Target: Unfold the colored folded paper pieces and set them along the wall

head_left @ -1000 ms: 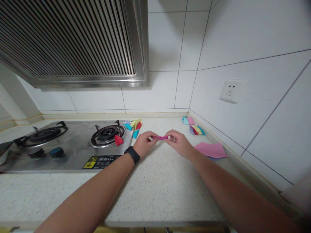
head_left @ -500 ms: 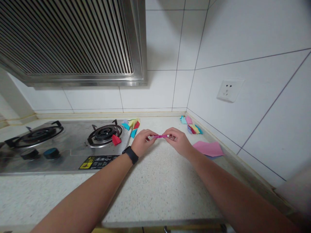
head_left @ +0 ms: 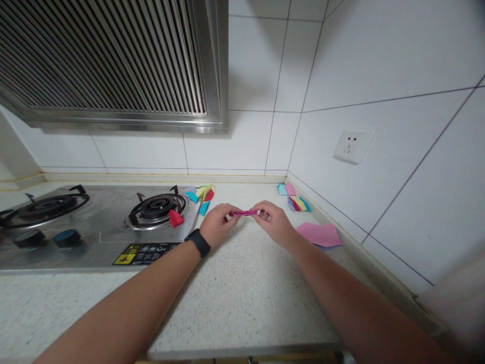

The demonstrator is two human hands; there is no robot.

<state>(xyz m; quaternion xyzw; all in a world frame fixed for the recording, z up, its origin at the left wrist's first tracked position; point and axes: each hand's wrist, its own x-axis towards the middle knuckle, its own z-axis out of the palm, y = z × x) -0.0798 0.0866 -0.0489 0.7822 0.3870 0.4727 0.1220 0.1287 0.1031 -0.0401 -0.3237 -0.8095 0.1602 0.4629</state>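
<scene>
Between my two hands is a narrow strip of folded magenta paper [head_left: 246,213], seen nearly edge-on above the counter. My left hand [head_left: 221,222], with a dark watch on the wrist, pinches its left end. At the right end, the fingers of my right hand [head_left: 275,221] are closed on the same paper. Pink paper sheets [head_left: 320,234] lie to the right of my right forearm. Left of my left hand are folded paper pieces in yellow [head_left: 205,192], blue [head_left: 204,208] and red [head_left: 176,218]; the red one rests at the burner's edge.
A steel gas stove [head_left: 98,253] takes up the left, below a range hood [head_left: 113,60]. Several colourful folded papers [head_left: 297,203] sit by the right wall, under a socket [head_left: 353,145]. The speckled counter [head_left: 250,303] runs to its front edge.
The view has shifted slightly, so the surroundings appear a little further left. Both hands keep their pinch on the magenta paper, with hardly any movement of their own.
</scene>
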